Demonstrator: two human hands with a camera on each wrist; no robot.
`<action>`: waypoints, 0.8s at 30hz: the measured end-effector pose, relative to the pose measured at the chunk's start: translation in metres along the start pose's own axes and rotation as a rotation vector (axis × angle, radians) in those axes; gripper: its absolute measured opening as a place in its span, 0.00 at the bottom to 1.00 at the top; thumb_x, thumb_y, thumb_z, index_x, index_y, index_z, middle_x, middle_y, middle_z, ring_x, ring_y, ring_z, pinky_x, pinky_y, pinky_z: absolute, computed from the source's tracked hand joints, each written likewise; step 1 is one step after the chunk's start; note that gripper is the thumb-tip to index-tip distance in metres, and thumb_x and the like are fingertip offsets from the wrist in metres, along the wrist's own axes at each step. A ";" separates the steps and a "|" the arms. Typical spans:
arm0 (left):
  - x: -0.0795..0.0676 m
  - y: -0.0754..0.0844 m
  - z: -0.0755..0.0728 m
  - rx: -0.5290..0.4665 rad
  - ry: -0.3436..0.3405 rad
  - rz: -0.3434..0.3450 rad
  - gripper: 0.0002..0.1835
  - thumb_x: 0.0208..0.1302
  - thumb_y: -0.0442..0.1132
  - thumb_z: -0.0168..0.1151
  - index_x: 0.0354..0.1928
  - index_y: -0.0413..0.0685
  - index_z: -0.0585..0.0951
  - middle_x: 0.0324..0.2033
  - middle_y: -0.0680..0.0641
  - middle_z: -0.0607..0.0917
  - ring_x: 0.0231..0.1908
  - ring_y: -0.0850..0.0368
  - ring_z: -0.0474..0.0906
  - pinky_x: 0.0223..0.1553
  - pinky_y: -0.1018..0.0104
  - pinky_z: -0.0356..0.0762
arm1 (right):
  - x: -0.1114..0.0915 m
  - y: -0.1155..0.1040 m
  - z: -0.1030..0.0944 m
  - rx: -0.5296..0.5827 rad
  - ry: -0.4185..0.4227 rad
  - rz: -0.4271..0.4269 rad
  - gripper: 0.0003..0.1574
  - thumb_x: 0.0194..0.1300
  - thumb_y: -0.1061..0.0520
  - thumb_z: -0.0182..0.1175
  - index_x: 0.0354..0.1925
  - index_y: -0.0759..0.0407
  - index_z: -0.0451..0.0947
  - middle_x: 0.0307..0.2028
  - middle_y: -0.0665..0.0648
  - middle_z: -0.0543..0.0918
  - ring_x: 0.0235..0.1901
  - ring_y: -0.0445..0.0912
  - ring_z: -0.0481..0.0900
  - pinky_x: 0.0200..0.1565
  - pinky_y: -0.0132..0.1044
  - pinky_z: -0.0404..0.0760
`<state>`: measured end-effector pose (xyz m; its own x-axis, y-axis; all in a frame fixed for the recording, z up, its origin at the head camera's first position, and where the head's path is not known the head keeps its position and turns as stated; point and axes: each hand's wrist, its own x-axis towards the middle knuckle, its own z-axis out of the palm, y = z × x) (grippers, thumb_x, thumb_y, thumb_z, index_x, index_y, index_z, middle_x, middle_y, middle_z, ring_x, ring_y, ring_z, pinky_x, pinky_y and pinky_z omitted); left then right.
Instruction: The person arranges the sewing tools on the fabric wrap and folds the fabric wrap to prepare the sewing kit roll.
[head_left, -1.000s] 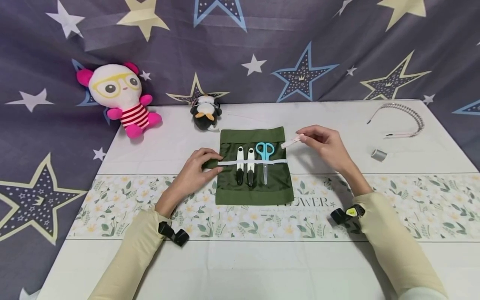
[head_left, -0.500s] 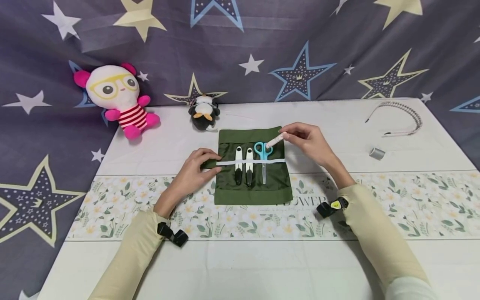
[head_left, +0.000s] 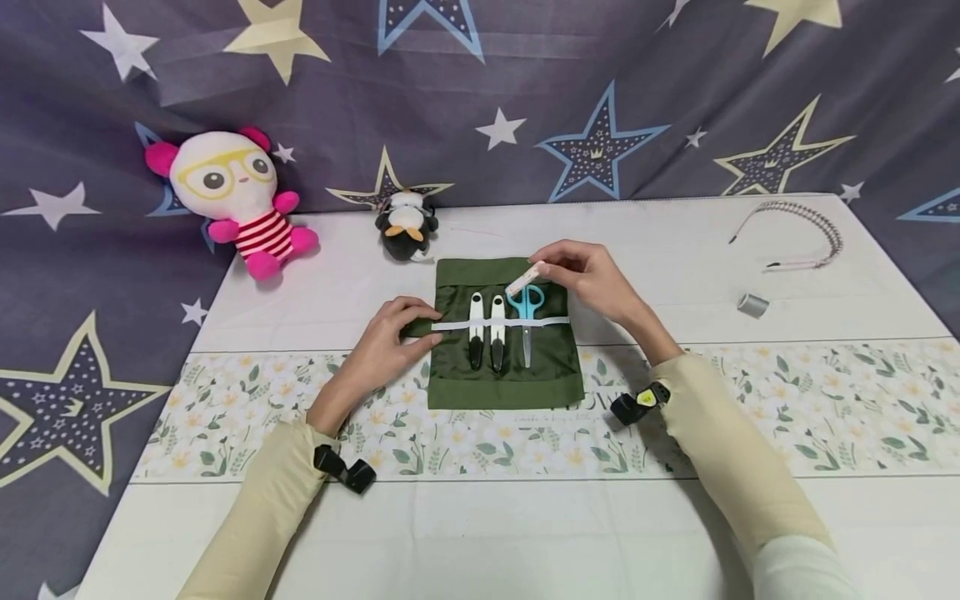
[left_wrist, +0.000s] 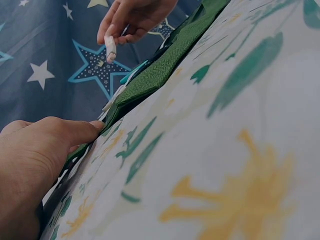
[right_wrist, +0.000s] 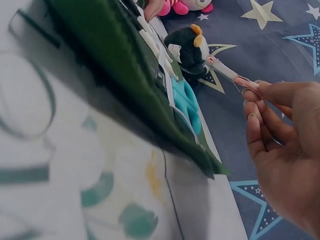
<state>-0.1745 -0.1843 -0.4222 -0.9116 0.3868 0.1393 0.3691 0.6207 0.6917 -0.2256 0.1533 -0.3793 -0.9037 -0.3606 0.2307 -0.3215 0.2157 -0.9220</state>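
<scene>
A green fabric tool roll (head_left: 504, 393) lies spread out on the table. Its white elastic band (head_left: 555, 320) crosses two white tools with black tips (head_left: 476, 332) and a pair of scissors with light blue handles (head_left: 527, 310). My left hand (head_left: 382, 350) rests at the roll's left edge, index finger and thumb apart, their tips on the cloth. Between finger and thumb of my right hand (head_left: 588, 279) is a slim white strip (right_wrist: 224, 69) with reddish thread at its ends. In the head view it overlaps the scissors' handles.
A pink and white plush toy (head_left: 232, 204) sits at the back left, a plush penguin (head_left: 406, 227) beside it. To the right lie a headband (head_left: 821, 225) and a spool of grey thread (head_left: 752, 306). A star-patterned curtain (head_left: 450, 108) hangs behind the table.
My right hand has moved left with the thread-wound strip, from beside the roll's right edge to over the scissors' handles. My left hand keeps its place.
</scene>
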 end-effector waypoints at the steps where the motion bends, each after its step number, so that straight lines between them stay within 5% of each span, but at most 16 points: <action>1: 0.000 0.000 0.000 0.000 -0.001 -0.001 0.19 0.72 0.44 0.68 0.61 0.47 0.84 0.62 0.45 0.75 0.65 0.45 0.67 0.67 0.41 0.65 | 0.001 -0.001 0.001 -0.003 -0.006 0.000 0.14 0.76 0.62 0.61 0.53 0.72 0.83 0.40 0.68 0.84 0.30 0.53 0.71 0.32 0.33 0.69; 24: 0.000 0.000 0.000 -0.003 -0.007 0.005 0.19 0.72 0.44 0.68 0.61 0.47 0.83 0.63 0.45 0.75 0.65 0.44 0.67 0.64 0.41 0.67 | 0.024 -0.016 0.034 -0.017 -0.169 -0.043 0.14 0.78 0.64 0.57 0.54 0.71 0.82 0.41 0.71 0.82 0.30 0.63 0.69 0.33 0.38 0.69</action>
<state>-0.1746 -0.1841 -0.4226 -0.9083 0.3950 0.1378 0.3734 0.6167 0.6930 -0.2325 0.1100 -0.3692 -0.8289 -0.5173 0.2130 -0.3651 0.2119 -0.9065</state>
